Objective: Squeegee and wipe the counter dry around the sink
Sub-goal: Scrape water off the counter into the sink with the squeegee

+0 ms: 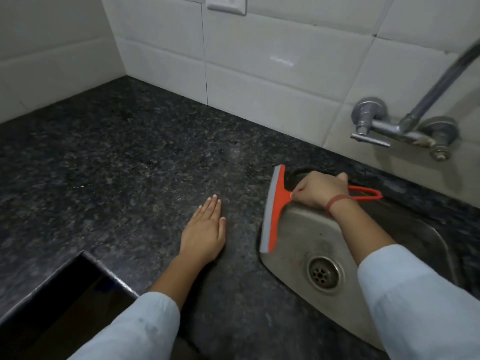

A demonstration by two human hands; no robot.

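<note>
A: Start closest to the camera. What's there?

B: Two pale sleeves [145, 326] come in from the bottom edge. Low on the left, the dark speckled counter [117, 157] has a rectangular cut-out [65, 302] with a dark hollow below it.

A: And the hands?

B: The left hand [205, 229] lies flat on the counter, palm down, fingers straight and close together, holding nothing. It sits just left of the sink [309, 229], apart from the rim.

A: The right one?

B: The right hand [317, 189] is closed around the handle of the orange squeegee [275, 206], with a red band [337, 201] at the wrist. The forearm crosses over the steel basin, above the round drain [323, 274].

A: Where does the squeegee sit?

B: Its long grey-edged blade runs along the sink's left rim, near end by the front corner, far end toward the wall. The looped end of the handle sticks out behind the wrist, over the basin. Whether the blade edge touches the stone or the rim, I cannot tell.

A: Beyond that?

B: White wall tiles [259, 61] meet the counter at the back. A metal tap [405, 126] is mounted on the wall behind the sink, its spout rising to the right. A white socket plate [226, 3] sits at the top edge
</note>
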